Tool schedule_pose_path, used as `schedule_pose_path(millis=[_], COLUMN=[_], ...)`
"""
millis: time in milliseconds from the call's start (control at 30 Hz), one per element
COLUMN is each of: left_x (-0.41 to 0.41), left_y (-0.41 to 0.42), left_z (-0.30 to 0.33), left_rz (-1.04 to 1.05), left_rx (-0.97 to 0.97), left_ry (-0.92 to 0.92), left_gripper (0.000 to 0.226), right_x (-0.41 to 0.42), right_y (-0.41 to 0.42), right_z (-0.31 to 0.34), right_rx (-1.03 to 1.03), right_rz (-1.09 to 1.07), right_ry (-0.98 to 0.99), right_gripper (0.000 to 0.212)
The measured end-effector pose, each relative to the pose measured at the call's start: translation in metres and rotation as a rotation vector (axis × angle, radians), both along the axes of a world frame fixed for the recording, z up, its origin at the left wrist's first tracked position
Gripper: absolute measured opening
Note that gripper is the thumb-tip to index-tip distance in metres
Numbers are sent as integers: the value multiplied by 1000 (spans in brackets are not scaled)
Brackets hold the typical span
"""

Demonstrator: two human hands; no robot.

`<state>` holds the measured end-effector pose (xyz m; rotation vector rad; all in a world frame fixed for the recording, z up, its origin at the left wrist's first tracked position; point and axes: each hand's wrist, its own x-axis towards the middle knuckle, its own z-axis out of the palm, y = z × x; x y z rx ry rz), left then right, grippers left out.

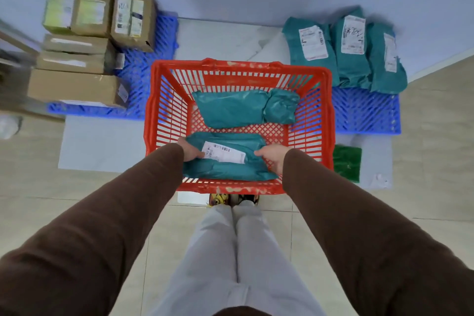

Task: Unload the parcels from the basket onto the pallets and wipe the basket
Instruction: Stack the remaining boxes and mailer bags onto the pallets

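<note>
Far left of the fingers, well apart from them, brown boxes [77, 43] are stacked on a blue pallet [138, 77]; the stack covers most of it and only its right and near edges show. A pale bag [9, 126] lies blurred at the left edge of the floor.

The left hand [191, 152], out of a brown sleeve [123, 202], reaches into the red basket [239, 67]. Its fingers [198, 155] curl over the left end of the near parcel [225, 161], a teal bag with a white label [224, 152] facing up; the fingertips touch the label's left edge. The grip looks closed on the bag, though the underside is hidden. The bag lies along the basket's near wall, just beside the rim.

Beyond the fingers, deeper in the basket, the far parcel [243, 109] lies across the floor grid, label hidden, its right end folded or bunched. It is apart from both hands and from the held bag.

The right hand [273, 158] clasps the right end of the near parcel, fingers [261, 154] bent over its top and palm against its end. Both hands thus grasp the same bag from opposite ends.

Just right of the right-hand fingers, outside the basket wall, a green cloth [346, 163] lies on a pale sheet on the floor. Farther right and beyond, three teal bags [343, 51] rest side by side on a second blue pallet [366, 113], labels up, touching one another.

Below the hands, light trousers [238, 251] and shoes [232, 200] stand just beside the basket's near wall.
</note>
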<state>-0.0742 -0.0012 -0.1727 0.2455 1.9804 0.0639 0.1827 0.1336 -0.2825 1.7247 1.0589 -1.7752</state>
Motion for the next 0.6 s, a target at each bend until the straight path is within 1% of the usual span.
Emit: schedule_pose_path(millis=[33, 100, 167, 200, 233, 300, 367, 400, 433, 500, 533, 600], left_x=[1, 1, -1, -3, -5, -6, -2, -1, 0, 2, 4, 10], left_y=[1, 1, 3, 2, 1, 2, 7, 10, 12, 19, 23, 35], left_z=[-2, -5, -3, -2, 1, 13, 41, 55, 67, 92, 103, 125], left_rz=[20, 66, 108, 153, 201, 306, 389, 416, 429, 421, 420, 432], left_rx=[1, 5, 15, 28, 67, 159, 254, 300, 338, 407, 452, 535], left_ry=[17, 41, 3, -43, -88, -186, -304, -355, -384, -389, -393, -464], left_gripper=[103, 106, 113, 116, 115, 101, 70, 52, 39, 30, 30, 33], right_x=[2, 2, -8, -12, -12, -12, -9, -6, -2, 3, 6, 14], right_y=[1, 2, 0, -2, -2, -2, 2, 6, 10, 20, 25, 35], right_z=[-10, -6, 51, 75, 89, 120, 146, 158, 171, 196, 207, 230], right_rx=[-6, -5, -16, -30, -32, -6, 48, 93, 134, 204, 241, 324], right_rz=[-19, -52, -87, -121, -157, -218, -302, -346, -377, -410, -421, -448], right_ry=[-13, -22, -61, -57, -40, 8, 99, 149, 191, 258, 283, 324], right_gripper=[84, 72, 68, 62, 51, 36, 24, 21, 23, 26, 24, 21])
